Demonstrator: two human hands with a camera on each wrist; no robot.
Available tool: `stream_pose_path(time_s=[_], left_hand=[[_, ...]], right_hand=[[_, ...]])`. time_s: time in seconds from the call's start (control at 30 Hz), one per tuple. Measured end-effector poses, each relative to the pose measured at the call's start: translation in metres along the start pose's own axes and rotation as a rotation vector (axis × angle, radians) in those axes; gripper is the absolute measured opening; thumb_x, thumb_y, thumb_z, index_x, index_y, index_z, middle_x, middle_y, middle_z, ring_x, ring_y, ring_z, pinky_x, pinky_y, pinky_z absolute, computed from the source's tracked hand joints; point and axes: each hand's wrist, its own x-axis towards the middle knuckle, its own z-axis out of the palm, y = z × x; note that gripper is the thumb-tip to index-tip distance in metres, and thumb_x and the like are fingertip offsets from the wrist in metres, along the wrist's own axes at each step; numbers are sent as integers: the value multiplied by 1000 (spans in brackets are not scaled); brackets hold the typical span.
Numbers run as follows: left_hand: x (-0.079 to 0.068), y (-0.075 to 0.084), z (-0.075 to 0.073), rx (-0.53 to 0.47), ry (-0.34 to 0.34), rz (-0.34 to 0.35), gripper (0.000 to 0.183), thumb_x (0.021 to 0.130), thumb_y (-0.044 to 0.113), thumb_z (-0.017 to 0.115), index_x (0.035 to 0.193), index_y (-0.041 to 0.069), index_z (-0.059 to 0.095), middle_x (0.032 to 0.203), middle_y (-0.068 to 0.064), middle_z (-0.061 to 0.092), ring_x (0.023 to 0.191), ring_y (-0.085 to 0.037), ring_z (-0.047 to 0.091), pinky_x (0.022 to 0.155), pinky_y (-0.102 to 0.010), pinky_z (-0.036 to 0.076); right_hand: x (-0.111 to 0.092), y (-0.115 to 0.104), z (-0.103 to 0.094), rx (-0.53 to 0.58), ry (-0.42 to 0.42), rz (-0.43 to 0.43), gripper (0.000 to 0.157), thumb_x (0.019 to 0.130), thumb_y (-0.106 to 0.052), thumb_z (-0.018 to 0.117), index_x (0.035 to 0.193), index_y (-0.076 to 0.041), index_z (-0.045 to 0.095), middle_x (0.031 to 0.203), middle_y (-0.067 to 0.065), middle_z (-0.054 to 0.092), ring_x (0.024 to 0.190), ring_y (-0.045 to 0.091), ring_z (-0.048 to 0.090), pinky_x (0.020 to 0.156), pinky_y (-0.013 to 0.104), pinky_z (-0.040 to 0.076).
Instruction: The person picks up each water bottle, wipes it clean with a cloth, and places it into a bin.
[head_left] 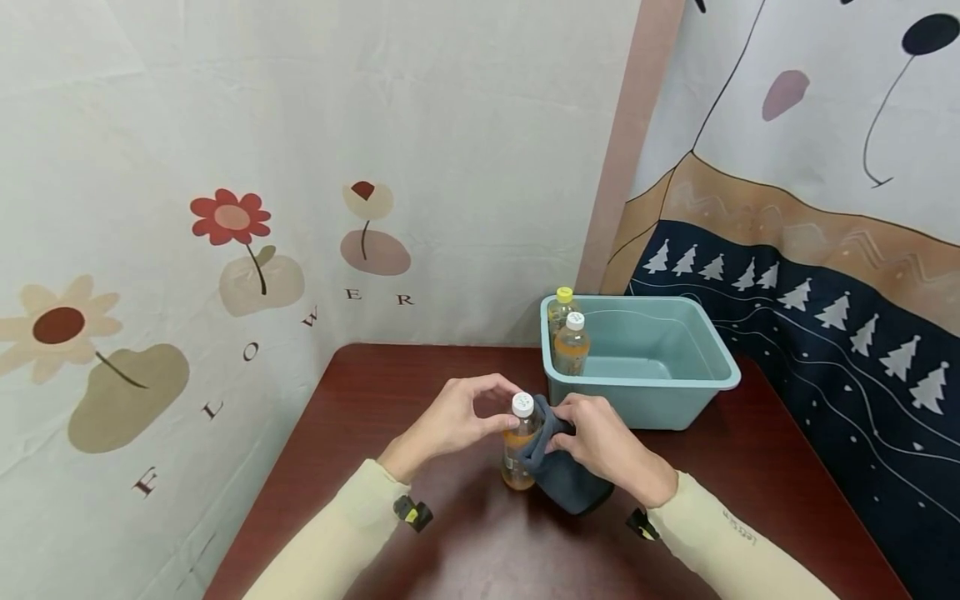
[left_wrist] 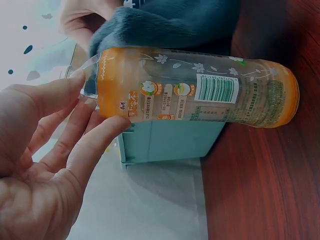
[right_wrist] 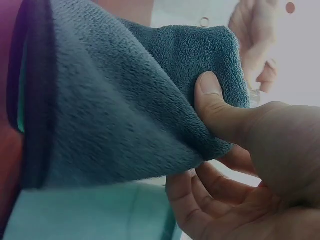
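Note:
A plastic bottle (head_left: pixel 516 467) with a white cap (head_left: pixel 522 405) and an orange label stands upright on the table. My left hand (head_left: pixel 459 414) pinches it near the neck, thumb on one side and fingers on the other. In the left wrist view the label's barcode (left_wrist: pixel 216 88) faces the camera. My right hand (head_left: pixel 609 439) grips a dark blue-grey towel (head_left: pixel 573 485), thumb (right_wrist: pixel 215 102) over the fold and fingers beneath. Part of the towel overlaps the bottle's right side, while its loose end hangs down towards the table.
Behind the hands, a light teal bin (head_left: pixel 641 408) stands at the back right of the dark red table (head_left: pixel 420 379). Inside its left end are a yellow-capped bottle (head_left: pixel 558 310) and a white-capped bottle (head_left: pixel 572 348). Printed cloth hangings (head_left: pixel 465 167) cover the walls.

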Motion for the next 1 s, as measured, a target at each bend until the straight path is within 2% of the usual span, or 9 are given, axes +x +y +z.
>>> stream_pose_path(time_s=[0.23, 0.4, 0.53, 0.67, 0.77, 1.0], left_hand=[[-1, 0, 0, -16, 10, 18, 36, 100, 20, 96, 132, 29, 82, 121, 8, 86, 119, -15, 81, 110, -61, 65], [-1, 0, 1, 6, 15, 21, 35, 101, 21, 96, 131, 29, 82, 120, 10, 86, 118, -14, 82, 108, -52, 67], [-2, 1, 1, 14, 14, 3, 35, 101, 22, 96, 131, 30, 81, 121, 12, 86, 118, -11, 81, 107, -44, 66], [-2, 2, 1, 12, 14, -4, 35, 101, 22, 96, 131, 31, 81, 122, 12, 85, 118, -10, 80, 106, -42, 66], [-2, 2, 2, 13, 11, -6, 34, 101, 22, 95, 131, 30, 81, 122, 13, 85, 118, -10, 80, 105, -39, 66], [-1, 2, 2, 16, 6, -17, 33, 102, 22, 95, 131, 30, 81, 122, 13, 85, 119, -9, 80, 106, -37, 65]], right_hand=[[-1, 12, 18, 22, -39, -1, 26, 90, -6, 101, 114, -9, 92, 92, -1, 76, 86, 11, 73, 67, 20, 54], [-2, 19, 32, 18, -77, -30, 21, 91, -4, 99, 109, -12, 91, 93, -1, 77, 88, 11, 74, 67, 20, 54], [-1, 23, 41, 12, -95, -17, 18, 92, -4, 98, 107, -12, 91, 92, -1, 75, 86, 9, 71, 66, 21, 53], [-2, 27, 49, 10, -128, 8, 18, 93, -1, 96, 108, -7, 90, 93, 3, 76, 84, 9, 70, 64, 21, 51], [-3, 30, 55, 16, -157, 10, 19, 93, 2, 95, 111, -4, 90, 96, 6, 82, 84, 9, 73, 62, 21, 50], [-4, 37, 63, 75, -198, 18, 19, 95, 5, 91, 110, -7, 90, 103, 4, 90, 84, 4, 74, 62, 20, 49]])
